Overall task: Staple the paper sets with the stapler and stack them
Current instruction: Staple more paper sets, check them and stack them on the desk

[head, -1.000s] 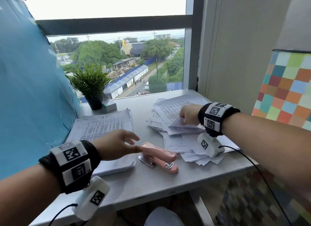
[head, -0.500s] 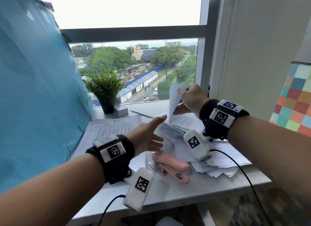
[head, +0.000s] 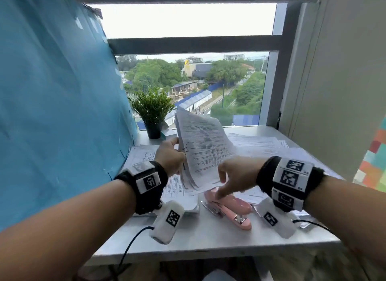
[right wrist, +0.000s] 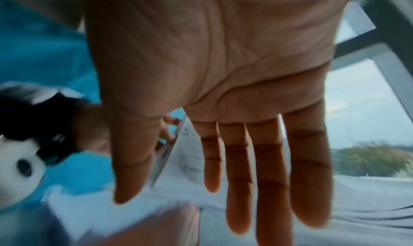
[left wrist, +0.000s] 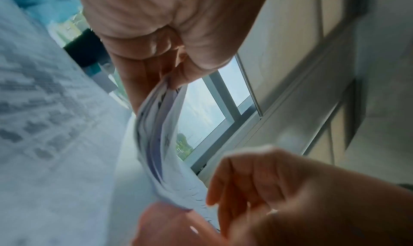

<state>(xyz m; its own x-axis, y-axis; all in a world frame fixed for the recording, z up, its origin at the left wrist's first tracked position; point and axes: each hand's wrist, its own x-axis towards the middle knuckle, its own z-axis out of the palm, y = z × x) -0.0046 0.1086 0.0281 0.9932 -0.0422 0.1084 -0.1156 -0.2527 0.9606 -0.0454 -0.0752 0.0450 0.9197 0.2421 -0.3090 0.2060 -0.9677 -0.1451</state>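
Note:
My left hand point(head: 170, 157) pinches the left edge of a printed paper set point(head: 204, 147) and holds it upright and tilted above the desk. In the left wrist view the thumb and fingers point(left wrist: 178, 64) clamp the fanned sheets point(left wrist: 161, 143). My right hand point(head: 236, 176) hovers just right of the set's lower corner, palm down with straight fingers point(right wrist: 257, 170), holding nothing. Its index fingertip reaches down to the top of the pink stapler point(head: 229, 207), which lies on the desk beneath it.
A stack of papers point(head: 177, 194) lies on the desk point(head: 208, 239) under my left wrist. Loose sheets point(head: 257, 142) spread at the back right. A potted plant point(head: 153, 111) and a small box point(head: 167, 133) stand by the window. A blue board point(head: 62, 92) walls off the left.
The right hand lifted the paper set off the loose pile and passed it to the left hand. The right hand then let go and dropped towards the stapler.

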